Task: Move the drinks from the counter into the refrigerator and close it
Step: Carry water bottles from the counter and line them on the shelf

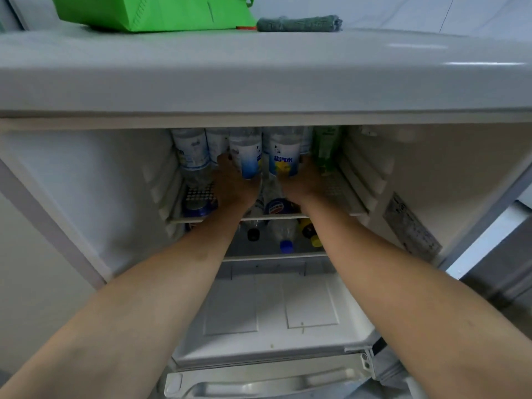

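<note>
Inside the open refrigerator (86,197), the left hand (233,185) curls round a blue-labelled bottle (248,156) at about eleven o'clock on the upper shelf (342,191). At its three o'clock, the right hand (302,182) grips a yellow-labelled bottle (283,156). Many drinks already stand or lie inside; I judge loading nearly done, with letting go and closing left.

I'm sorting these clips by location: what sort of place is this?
Probably a home kitchen: an open refrigerator stocked with bottled drinks, and a green bag and folded cloth on its top.
</note>
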Action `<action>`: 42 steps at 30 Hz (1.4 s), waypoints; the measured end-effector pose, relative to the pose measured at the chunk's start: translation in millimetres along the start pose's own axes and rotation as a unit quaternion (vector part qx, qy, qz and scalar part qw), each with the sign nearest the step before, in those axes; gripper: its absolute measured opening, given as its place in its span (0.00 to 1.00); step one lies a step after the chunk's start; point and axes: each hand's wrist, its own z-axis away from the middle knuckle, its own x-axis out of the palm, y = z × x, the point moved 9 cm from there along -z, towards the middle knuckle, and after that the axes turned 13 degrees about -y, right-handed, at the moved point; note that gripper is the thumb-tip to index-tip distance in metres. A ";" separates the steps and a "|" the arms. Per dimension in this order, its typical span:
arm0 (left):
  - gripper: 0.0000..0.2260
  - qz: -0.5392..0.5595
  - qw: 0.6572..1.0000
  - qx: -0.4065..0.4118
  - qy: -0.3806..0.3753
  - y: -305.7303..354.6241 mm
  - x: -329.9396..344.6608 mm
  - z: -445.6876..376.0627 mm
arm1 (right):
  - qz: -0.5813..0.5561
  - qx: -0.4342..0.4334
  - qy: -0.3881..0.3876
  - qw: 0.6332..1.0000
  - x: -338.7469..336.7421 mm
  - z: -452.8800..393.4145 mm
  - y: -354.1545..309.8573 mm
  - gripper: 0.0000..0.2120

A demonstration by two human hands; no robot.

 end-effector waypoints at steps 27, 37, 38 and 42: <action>0.13 0.404 0.913 -0.021 0.060 -28.0 -9.4 67.8 | -0.216 -0.023 0.133 0.967 -4.9 58.4 22.1 0.14; 0.14 0.376 0.926 0.027 -0.016 7.6 9.8 161.6 | -0.236 -0.002 0.107 0.966 -34.8 183.2 57.6 0.08; 0.14 0.369 0.928 0.031 -0.036 11.8 16.4 175.4 | -0.244 0.008 0.109 0.964 -40.1 199.2 66.1 0.07; 0.13 0.351 0.929 0.028 -0.112 27.8 54.4 238.8 | -0.275 0.048 0.171 0.945 -68.0 279.8 108.8 0.08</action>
